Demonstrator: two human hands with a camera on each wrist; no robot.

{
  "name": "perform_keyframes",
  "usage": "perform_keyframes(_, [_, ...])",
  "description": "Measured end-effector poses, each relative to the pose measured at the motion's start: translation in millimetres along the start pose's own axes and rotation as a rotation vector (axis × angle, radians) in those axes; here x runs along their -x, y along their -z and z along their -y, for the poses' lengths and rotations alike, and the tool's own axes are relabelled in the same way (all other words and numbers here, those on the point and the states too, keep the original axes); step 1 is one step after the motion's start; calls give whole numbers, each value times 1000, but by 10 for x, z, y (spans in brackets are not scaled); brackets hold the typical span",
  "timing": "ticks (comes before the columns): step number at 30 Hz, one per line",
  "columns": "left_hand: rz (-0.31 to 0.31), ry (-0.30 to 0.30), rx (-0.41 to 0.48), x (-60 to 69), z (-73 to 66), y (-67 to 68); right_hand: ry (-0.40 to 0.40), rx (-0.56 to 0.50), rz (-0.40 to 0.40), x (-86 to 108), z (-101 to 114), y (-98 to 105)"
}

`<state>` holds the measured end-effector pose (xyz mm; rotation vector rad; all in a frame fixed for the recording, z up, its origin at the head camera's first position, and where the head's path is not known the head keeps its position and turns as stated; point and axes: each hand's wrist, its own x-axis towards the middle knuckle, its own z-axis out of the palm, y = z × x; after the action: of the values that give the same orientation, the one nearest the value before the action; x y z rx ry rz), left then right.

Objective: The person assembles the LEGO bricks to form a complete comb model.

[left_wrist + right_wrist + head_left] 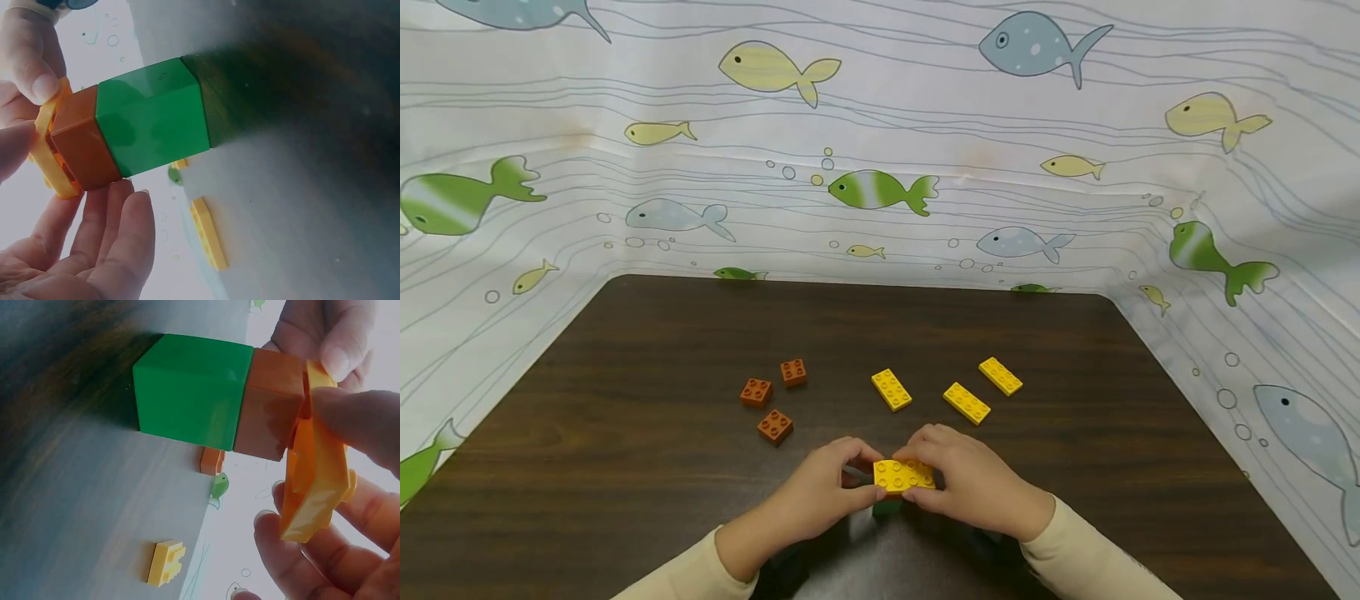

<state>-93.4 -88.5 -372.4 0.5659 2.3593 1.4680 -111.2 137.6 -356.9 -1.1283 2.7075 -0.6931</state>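
A green block (pixel 153 115) stands on the table with a brown brick (pixel 87 137) on top of it. Over the brown brick lies a yellow plate brick (pixel 902 476), tilted, with a gap beneath part of it in the right wrist view. My left hand (pixel 820 492) holds the yellow brick's left end, its fingers around the stack's far side. My right hand (pixel 973 483) pinches the same yellow brick (pixel 315 481) toward its right end, thumb at the near edge and fingers at the far edge. The yellow brick reaches out past the brown one on the right.
Several small brown bricks (pixel 756 392) lie on the dark table (pixel 647 467) to the left, beyond my left hand. Three yellow bricks (pixel 966 403) lie farther back, in the middle and to the right. A fish-patterned cloth (pixel 895 125) rises behind and at both sides.
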Motion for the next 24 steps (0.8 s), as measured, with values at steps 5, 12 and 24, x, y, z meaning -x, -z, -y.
perform_keyframes(5, [7,-9,-11,-2,0,7,-12,-28,-3,19,-18,-4])
perform_keyframes(12, [29,-22,-57,-42,4,44,17,-54,-4,2,-28,6])
perform_keyframes(24, [50,12,-9,-55,16,54,-4,-144,20,5,-32,-2])
